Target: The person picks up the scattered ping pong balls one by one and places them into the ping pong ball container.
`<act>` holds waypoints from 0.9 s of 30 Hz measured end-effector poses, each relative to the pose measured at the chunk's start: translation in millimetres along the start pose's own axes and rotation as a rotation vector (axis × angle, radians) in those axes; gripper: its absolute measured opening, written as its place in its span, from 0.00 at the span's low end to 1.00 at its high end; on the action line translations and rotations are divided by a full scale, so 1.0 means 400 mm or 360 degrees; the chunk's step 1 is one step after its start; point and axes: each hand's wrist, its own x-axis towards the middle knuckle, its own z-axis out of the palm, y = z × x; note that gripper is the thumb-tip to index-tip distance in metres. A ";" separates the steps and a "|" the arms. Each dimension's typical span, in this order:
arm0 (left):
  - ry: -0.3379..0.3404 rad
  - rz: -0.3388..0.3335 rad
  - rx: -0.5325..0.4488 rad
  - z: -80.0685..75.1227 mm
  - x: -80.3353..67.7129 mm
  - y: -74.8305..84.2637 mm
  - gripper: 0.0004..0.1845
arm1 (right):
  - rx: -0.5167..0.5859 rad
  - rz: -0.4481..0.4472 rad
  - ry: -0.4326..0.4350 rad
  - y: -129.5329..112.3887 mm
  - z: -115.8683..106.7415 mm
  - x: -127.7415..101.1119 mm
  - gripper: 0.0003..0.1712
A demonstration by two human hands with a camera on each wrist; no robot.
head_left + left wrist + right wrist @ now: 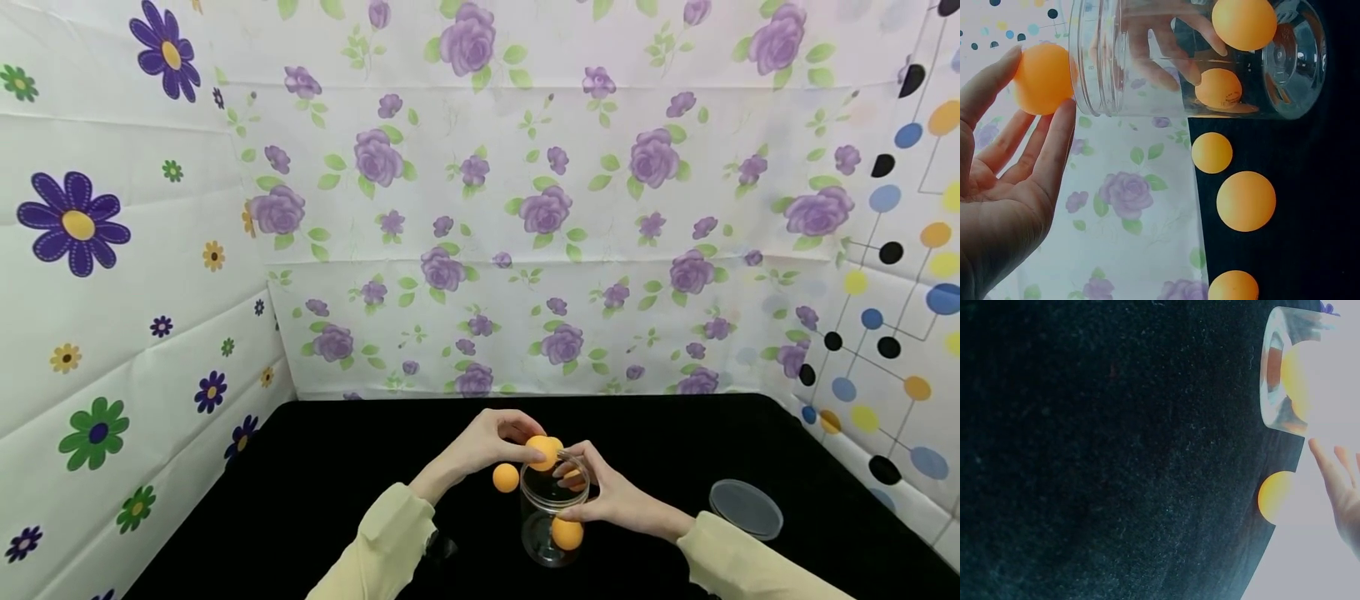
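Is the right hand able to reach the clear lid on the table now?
Probably yes: the lid lies uncovered on the black table, nothing between, but the right hand holds the jar.

This looks like a staged recording booth rather than a lived-in room. A black cloth table (300, 500) is boxed in by three paper-covered panels: purple roses on the far wall (525, 208), bright daisies on the left wall (90, 250), coloured dots joined by lines on the right wall (900, 292).
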 end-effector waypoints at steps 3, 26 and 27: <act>-0.0027 0.0003 0.0022 0.001 0.001 0.000 0.14 | 0.0007 0.0016 0.0005 -0.001 0.003 -0.001 0.30; -0.0058 0.0072 0.0071 -0.001 0.003 0.008 0.15 | -0.0097 -0.0002 0.0027 0.008 0.001 0.001 0.32; -0.0053 0.0069 0.0078 -0.003 0.003 0.007 0.15 | -0.0093 0.0006 0.0024 0.008 0.002 0.001 0.32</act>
